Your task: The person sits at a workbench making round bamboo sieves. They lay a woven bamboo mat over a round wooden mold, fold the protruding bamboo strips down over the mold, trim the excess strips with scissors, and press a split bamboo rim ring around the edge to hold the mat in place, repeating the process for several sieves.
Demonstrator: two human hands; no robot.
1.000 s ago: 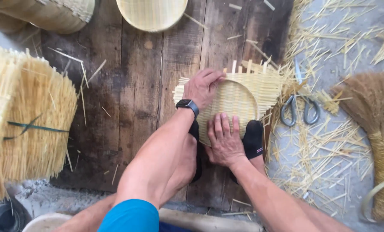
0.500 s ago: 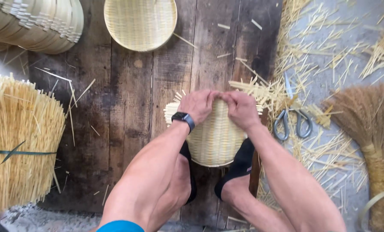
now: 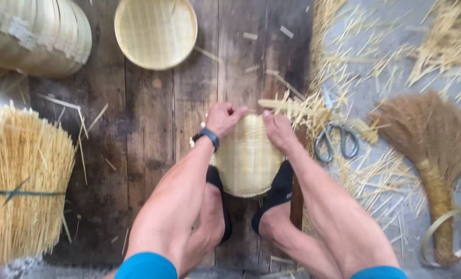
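Woven bamboo basket [image 3: 247,157] stands inverted on the dark wooden floorboards [image 3: 148,144], its rounded underside facing up toward the camera, wedged between the person's two feet in dark footwear. Its long axis runs away from the body, from the near edge at the feet to the far rim beneath the hands. Loose strip ends [image 3: 287,106] project from that far rim toward the right.

Left hand [image 3: 224,119], with a dark watch at the wrist, rests on the far left edge of the basket; its grip is curled closed on the rim, fingers folded in. Right hand [image 3: 278,129] lies on the far right edge, fingers pressed against the weave, thumb pointing toward the left hand. Whether it is actually pinching a strip cannot be told. The two hands sit near each other at the top of the basket, equally close to it, with the basket body lying between them and back toward the person.

Surroundings: scissors [image 3: 336,142] lie just beside the right hand, among scattered straw offcuts [image 3: 375,170]. A brush-like broom [image 3: 426,144] lies further right. A finished shallow basket [image 3: 155,32] sits on the boards well beyond the hands; a nested stack of baskets [image 3: 39,36] occupies the far left corner. A tied bundle of bamboo splints [image 3: 24,186] lies at the left edge.
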